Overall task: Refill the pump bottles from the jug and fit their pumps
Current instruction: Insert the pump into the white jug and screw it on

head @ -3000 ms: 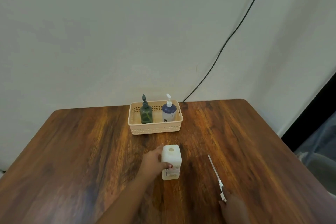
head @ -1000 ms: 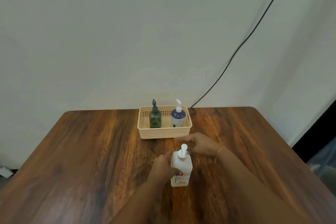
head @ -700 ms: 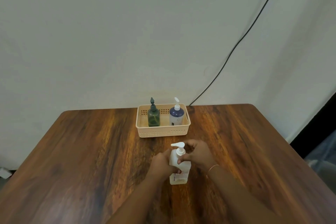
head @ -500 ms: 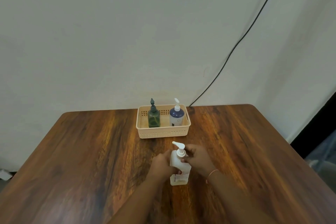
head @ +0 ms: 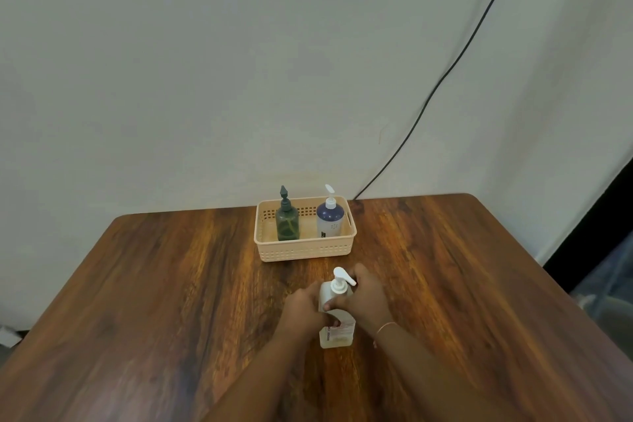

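Both hands meet around one white pump bottle (head: pixel 336 325) that stands upright on the wooden table (head: pixel 171 301), near the front middle. I see the left hand (head: pixel 305 310) wrapped around the bottle's left side, its fingers curled and clamped on the body. The right hand (head: pixel 364 298) comes in from the right at shoulder height, with its fingers closed about the collar of the white pump (head: pixel 340 281); the thumb tip shows on the front of the bottle just under that collar. The pump head sits on top, its nozzle pointing right and away from me. A thin bracelet (head: pixel 385 328) circles the right wrist.

Most of the bottle's middle is hidden behind the two hands; only the pump and the labelled lower part show. I cannot tell whether the collar is fully seated. The label print is too blurred to read.

Farther back, a beige basket (head: pixel 305 248) holds a dark green pump bottle (head: pixel 287 223) on the left and a navy pump bottle (head: pixel 329 219) on the right, both upright. A black cable (head: pixel 445 74) runs down the wall behind.
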